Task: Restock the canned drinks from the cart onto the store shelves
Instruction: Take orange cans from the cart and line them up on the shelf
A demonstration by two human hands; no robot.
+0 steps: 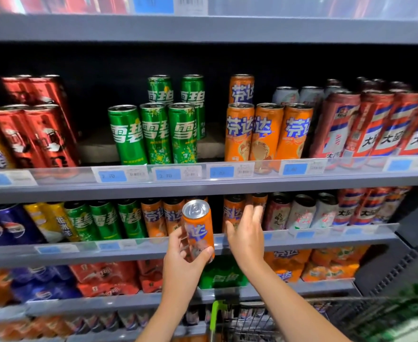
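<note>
My left hand grips an orange canned drink upright, in front of the second shelf's rail. My right hand is spread open just right of it, fingers touching an orange can standing on that shelf. A dark gap lies between the orange cans there. More orange cans stand on the upper shelf beside green cans. The wire cart with a green handle sits at the bottom right.
Red cans stand at the upper left, red-and-white cans at the upper right. Blue, yellow and green cans fill the second shelf's left. Shrink-wrapped packs lie on the lower shelf. A dark shelf upright is at right.
</note>
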